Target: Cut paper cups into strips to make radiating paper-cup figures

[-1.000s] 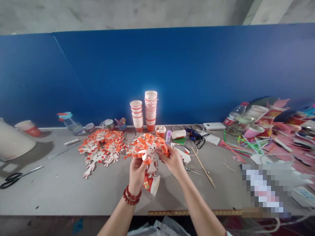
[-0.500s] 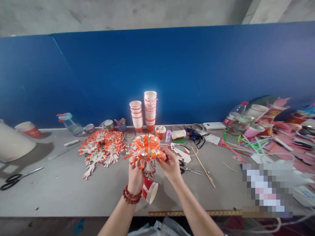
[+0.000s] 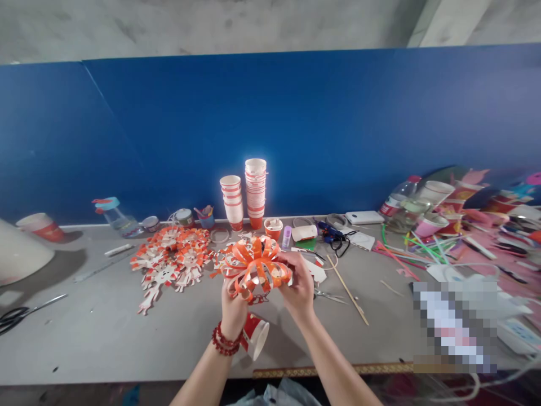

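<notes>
Between my hands is an orange-and-white paper cup cut into curled strips [image 3: 256, 262], spread like a flower above the desk. My left hand [image 3: 233, 307] grips its left side from below; a red bead bracelet is on that wrist. My right hand [image 3: 298, 287] is closed on its right edge, with fingertips partly hidden behind the strips. Below them, a red paper cup [image 3: 256, 335] lies on its side near my left wrist. A heap of cut paper-cup pieces [image 3: 169, 262] lies to the left.
Two stacks of paper cups [image 3: 256, 192] stand against the blue partition [image 3: 316, 129]. Scissors [image 3: 332, 296] and a wooden stick [image 3: 349, 290] lie at right, a second pair of scissors [image 3: 25, 316] far left. Bottles [image 3: 399, 197] and craft scraps crowd the right side.
The cut cup has been tilted, so its strips now face me more and look rounder. Both hands keep hold of it. The whole view has shifted slightly.
</notes>
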`<state>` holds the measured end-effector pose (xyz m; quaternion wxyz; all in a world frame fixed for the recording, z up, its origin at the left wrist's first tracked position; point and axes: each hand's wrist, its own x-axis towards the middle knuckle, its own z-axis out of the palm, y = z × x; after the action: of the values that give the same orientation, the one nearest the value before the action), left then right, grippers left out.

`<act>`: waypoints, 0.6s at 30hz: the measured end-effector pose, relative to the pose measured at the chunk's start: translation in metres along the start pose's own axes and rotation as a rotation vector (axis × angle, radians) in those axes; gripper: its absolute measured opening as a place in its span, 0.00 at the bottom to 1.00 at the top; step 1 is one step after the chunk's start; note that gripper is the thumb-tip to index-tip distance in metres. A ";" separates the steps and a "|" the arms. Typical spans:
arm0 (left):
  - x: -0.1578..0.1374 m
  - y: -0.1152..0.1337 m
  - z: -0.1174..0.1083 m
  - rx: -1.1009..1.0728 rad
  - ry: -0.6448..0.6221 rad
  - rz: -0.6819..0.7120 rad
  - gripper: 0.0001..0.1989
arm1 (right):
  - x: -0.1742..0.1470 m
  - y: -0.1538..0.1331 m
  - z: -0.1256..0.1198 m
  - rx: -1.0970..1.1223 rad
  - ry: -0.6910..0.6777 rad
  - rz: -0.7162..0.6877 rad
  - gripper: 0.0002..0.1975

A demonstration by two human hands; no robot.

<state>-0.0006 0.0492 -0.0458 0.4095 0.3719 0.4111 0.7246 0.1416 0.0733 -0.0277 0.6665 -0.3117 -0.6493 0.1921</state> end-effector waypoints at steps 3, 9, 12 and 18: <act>-0.003 -0.001 -0.001 0.001 0.001 0.016 0.14 | 0.002 -0.004 -0.005 -0.075 -0.047 -0.179 0.14; -0.010 0.006 0.000 -0.029 0.022 -0.010 0.17 | 0.002 -0.012 -0.007 -0.043 -0.048 -0.198 0.10; -0.011 0.013 0.002 -0.071 0.026 -0.068 0.16 | 0.004 -0.015 -0.008 -0.032 -0.055 -0.182 0.08; -0.012 0.024 0.006 -0.111 0.047 -0.133 0.17 | 0.007 -0.019 -0.011 0.017 -0.105 -0.157 0.07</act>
<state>0.0028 0.0325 -0.0245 0.4671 0.3035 0.4035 0.7259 0.1503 0.0626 -0.0093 0.6473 -0.2438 -0.7040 0.1609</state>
